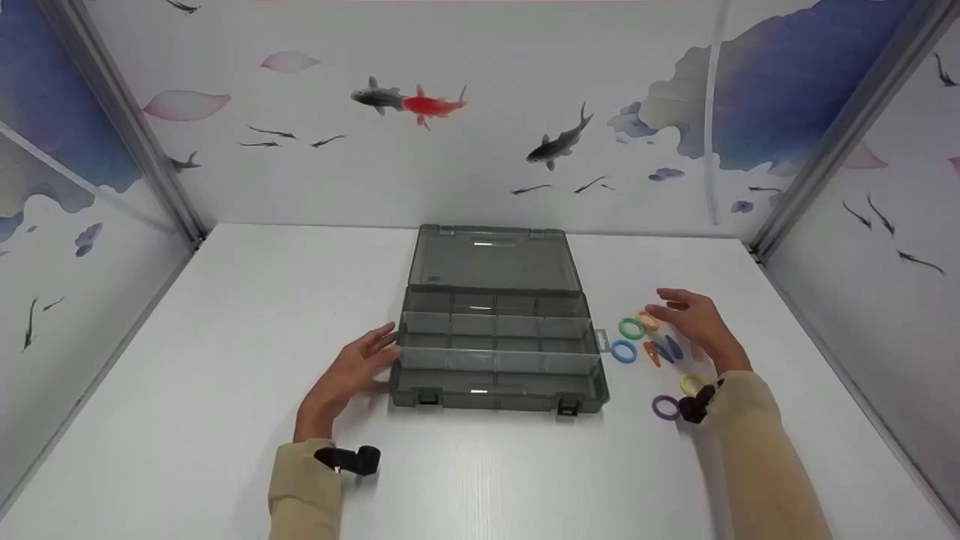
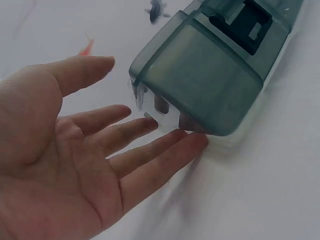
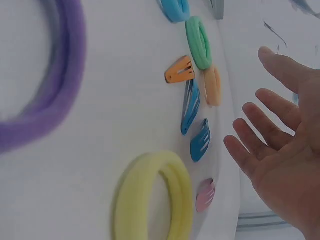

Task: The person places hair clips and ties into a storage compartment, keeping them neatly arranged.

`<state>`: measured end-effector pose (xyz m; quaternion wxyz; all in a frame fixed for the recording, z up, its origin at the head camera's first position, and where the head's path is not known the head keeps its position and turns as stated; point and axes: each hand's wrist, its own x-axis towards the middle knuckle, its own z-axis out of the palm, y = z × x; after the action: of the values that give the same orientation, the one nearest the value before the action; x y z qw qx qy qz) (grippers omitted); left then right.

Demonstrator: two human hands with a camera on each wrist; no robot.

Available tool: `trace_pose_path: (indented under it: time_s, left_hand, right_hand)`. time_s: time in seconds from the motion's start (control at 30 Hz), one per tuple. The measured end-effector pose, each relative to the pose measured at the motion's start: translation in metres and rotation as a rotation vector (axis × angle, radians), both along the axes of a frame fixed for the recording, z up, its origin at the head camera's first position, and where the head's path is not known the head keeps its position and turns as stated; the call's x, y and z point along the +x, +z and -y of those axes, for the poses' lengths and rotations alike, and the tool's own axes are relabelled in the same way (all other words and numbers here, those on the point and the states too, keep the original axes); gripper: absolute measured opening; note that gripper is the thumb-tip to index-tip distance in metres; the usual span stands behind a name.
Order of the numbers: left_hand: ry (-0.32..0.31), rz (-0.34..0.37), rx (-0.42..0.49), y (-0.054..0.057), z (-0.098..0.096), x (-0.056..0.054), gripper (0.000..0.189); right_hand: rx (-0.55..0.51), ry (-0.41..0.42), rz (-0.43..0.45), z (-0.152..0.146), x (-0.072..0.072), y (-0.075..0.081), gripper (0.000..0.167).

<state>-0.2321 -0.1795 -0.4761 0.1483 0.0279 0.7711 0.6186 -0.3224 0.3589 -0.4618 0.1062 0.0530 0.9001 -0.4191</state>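
Note:
A grey see-through compartment box (image 1: 495, 382) lies on the table with its lid (image 1: 491, 259) folded back. My left hand (image 1: 351, 375) is at the box's left side, fingers extended; in the left wrist view its fingertips (image 2: 197, 142) reach the box's lower edge. My right hand (image 1: 697, 322) hovers with spread fingers beside a green hair tie (image 1: 631, 328) and a peach hair tie (image 3: 212, 86), holding nothing. Near it lie a blue hair tie (image 1: 623, 352), an orange snap clip (image 1: 652, 354), two blue snap clips (image 3: 190, 107) and a pink snap clip (image 3: 205, 195).
A yellow hair tie (image 3: 153, 200) and a purple hair tie (image 1: 665, 407) lie nearer the front, by the right wrist. White panels with painted fish (image 1: 559, 142) border the white table (image 1: 187, 360) at the back and sides. Two latches (image 1: 568, 407) stick out at the box's front.

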Motion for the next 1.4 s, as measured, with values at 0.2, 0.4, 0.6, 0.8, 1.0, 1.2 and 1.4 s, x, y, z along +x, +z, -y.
trace_pose_path:
  time_s: [0.2, 0.4, 0.6, 0.8, 1.0, 1.2, 1.4]
  left_hand:
    - [-0.007, 0.027, -0.044, -0.004, 0.000, 0.002, 0.063]
    - [-0.006, 0.045, -0.006, -0.005, 0.000, 0.001, 0.062]
    - [0.002, 0.054, 0.018, -0.005, -0.003, -0.001, 0.063]
    - [-0.003, 0.055, 0.040, -0.006, -0.001, -0.001, 0.063]
    - [0.017, 0.064, 0.033, -0.010, 0.000, 0.001, 0.063]
    - [0.020, 0.056, 0.033, -0.012, -0.001, 0.000, 0.064]
    - [0.043, 0.055, 0.027, -0.011, -0.002, 0.000, 0.062]
  right_hand:
    - [0.004, 0.035, 0.085, -0.004, 0.000, -0.002, 0.086]
    - [0.071, 0.081, 0.111, -0.009, -0.003, -0.002, 0.082]
    - [0.112, 0.081, 0.150, -0.009, -0.008, 0.000, 0.075]
    - [0.118, 0.050, 0.162, -0.007, -0.009, -0.002, 0.067]
    - [0.144, 0.048, 0.108, -0.002, -0.009, -0.005, 0.060]
    - [0.134, 0.010, 0.086, 0.001, -0.009, -0.002, 0.058]
    - [0.138, 0.002, 0.057, 0.003, -0.012, 0.006, 0.056]
